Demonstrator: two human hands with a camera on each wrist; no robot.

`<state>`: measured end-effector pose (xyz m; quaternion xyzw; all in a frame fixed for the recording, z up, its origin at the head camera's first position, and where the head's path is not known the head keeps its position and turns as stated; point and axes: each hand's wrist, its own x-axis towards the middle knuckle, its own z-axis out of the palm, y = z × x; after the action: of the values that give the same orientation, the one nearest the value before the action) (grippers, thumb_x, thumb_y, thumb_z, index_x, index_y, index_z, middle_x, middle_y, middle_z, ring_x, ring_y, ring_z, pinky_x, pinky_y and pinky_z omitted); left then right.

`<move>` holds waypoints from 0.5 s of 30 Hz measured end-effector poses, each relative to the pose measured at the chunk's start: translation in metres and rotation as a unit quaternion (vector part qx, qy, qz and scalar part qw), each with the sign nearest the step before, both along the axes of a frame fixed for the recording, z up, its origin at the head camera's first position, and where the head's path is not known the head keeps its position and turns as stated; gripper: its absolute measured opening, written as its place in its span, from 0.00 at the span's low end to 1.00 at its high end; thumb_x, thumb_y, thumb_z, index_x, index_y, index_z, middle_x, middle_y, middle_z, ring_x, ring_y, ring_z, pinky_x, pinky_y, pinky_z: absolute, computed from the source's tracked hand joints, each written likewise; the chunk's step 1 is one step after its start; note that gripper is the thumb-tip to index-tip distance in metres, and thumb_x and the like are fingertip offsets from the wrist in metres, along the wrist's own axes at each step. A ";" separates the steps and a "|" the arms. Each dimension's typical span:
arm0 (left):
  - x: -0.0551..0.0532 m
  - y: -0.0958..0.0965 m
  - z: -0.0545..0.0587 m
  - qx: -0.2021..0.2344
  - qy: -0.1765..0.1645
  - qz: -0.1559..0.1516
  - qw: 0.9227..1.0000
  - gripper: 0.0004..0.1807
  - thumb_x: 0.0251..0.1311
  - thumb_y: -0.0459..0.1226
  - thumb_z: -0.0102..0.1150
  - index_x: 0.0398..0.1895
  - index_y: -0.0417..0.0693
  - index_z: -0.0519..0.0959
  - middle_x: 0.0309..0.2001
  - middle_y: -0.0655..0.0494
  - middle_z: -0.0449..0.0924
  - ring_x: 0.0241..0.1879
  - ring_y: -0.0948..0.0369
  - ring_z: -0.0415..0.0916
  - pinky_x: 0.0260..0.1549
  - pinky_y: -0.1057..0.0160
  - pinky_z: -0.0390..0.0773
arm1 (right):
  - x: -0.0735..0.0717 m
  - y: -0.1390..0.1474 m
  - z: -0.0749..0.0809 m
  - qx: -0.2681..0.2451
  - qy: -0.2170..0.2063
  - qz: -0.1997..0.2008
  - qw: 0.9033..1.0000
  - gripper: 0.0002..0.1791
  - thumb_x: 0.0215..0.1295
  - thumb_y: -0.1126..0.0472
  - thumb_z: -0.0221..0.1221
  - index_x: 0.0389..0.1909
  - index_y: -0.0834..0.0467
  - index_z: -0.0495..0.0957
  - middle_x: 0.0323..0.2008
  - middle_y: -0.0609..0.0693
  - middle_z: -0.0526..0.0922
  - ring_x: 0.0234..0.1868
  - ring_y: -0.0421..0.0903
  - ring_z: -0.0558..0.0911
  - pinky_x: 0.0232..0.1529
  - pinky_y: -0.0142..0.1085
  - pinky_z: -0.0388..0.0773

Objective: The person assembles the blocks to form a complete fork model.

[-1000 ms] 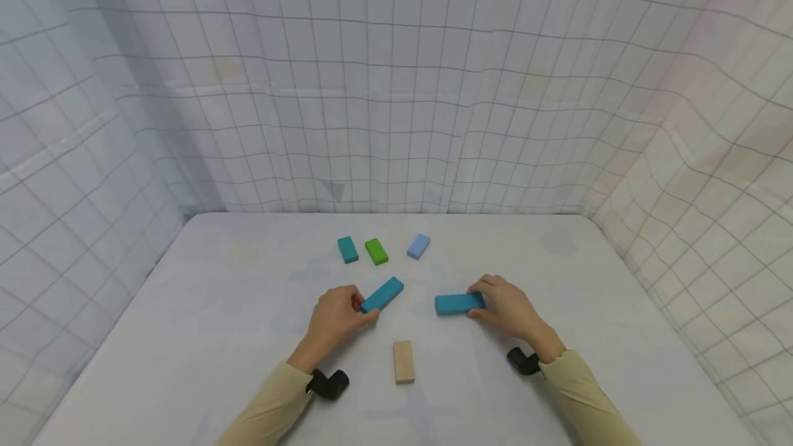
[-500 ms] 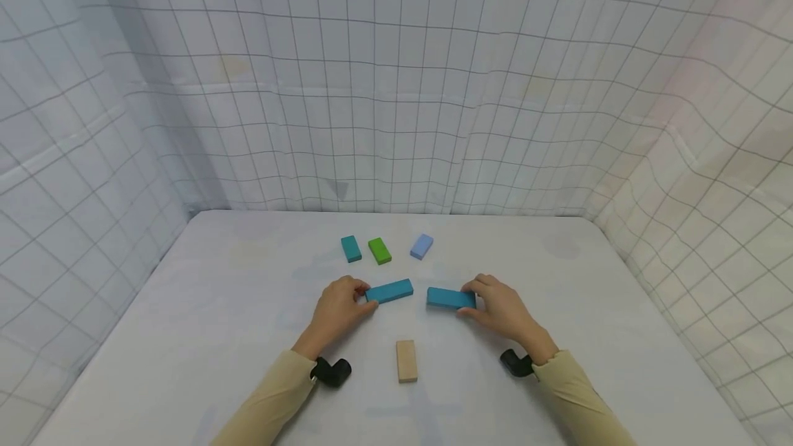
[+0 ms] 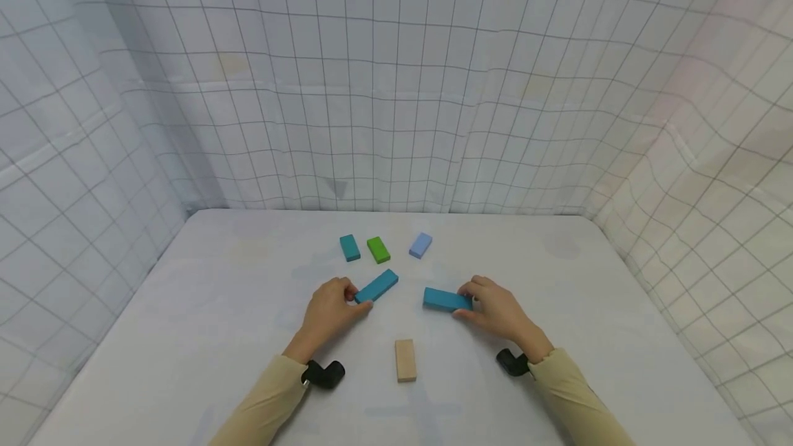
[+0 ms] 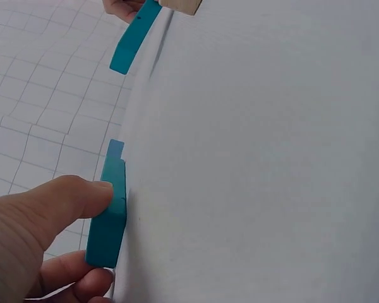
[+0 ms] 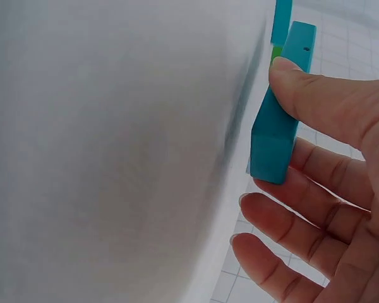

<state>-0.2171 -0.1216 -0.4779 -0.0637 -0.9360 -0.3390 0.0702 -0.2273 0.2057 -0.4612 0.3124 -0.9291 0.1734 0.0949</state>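
Head view: on the white desk (image 3: 180, 336), the left hand (image 3: 328, 307) is clamped on the near end of one long blue block (image 3: 378, 285), whose free end points to 2 o'clock. The right hand (image 3: 497, 310) is clamped on the right end of a second blue block (image 3: 445, 299), its free end aimed just past 9 o'clock. The two blocks are apart. From the tan block (image 3: 405, 360), the first lies at 11 o'clock and the second at 1 o'clock. Farther off, also from the tan block, are a teal block (image 3: 350, 248) at 11, a green block (image 3: 378, 250) between 11 and 12, and a light-blue block (image 3: 420, 245) near 12. In the right wrist view, the thumb presses the second block and two lower fingers stand clear.
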 end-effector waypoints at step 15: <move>0.015 0.016 -0.001 -0.027 0.009 -0.053 0.998 0.20 0.45 0.56 0.70 0.22 0.53 0.75 0.18 0.66 0.68 0.19 0.67 0.64 0.19 0.65 0.66 | 0.000 -0.004 0.001 -0.005 -0.017 -0.010 1.000 0.19 0.53 0.51 0.69 0.42 0.58 0.81 0.33 0.43 0.74 0.34 0.41 0.76 0.34 0.34 0.75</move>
<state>-0.2026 -0.1059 -0.4793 -0.1185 -0.9394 -0.3163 0.0586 -0.2278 0.2012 -0.4602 0.2996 -0.9328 0.1822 0.0828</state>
